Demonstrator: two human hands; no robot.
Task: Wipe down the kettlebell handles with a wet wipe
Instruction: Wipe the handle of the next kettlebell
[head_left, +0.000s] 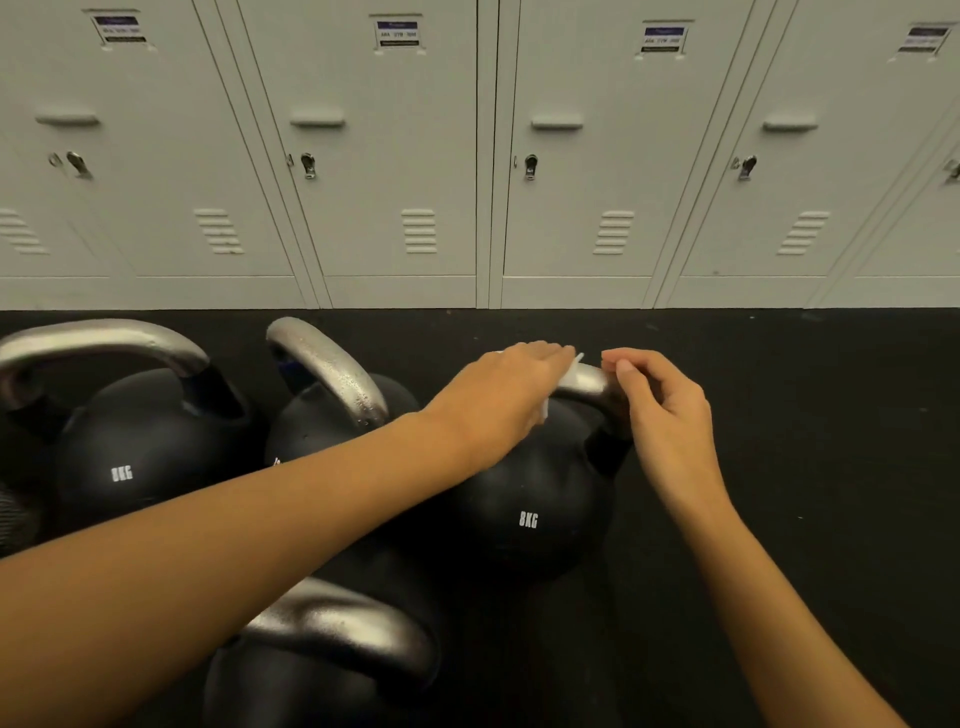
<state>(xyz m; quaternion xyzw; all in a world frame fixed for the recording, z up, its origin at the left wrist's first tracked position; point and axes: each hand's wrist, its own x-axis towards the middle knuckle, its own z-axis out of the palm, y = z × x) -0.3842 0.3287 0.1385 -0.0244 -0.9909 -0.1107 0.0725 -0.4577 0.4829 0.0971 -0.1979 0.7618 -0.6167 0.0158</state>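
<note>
Kettlebell (311, 670) nearest, steel handle up, on black floor (805, 519). Beyond it, 8KG kettlebell (524, 509), left hand (511, 387) wrapped over its steel handle (584, 379) with white wet wipe (563, 376) pressed beneath the palm; right hand (660, 402) just beside, fingers curled, seemingly pinching the handle's right end. Farther left, two more kettlebells (140, 441). Farthest, grey lockers (395, 156).

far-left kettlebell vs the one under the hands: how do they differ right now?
The far-left kettlebell has its whole silver handle bare and untouched; the right kettlebell has the left hand pressing a white wipe over its handle, with the right hand at the handle's right end. The far-left one is partly cut off by the frame edge. Both are black, marked 8KG, on the black floor.
</note>
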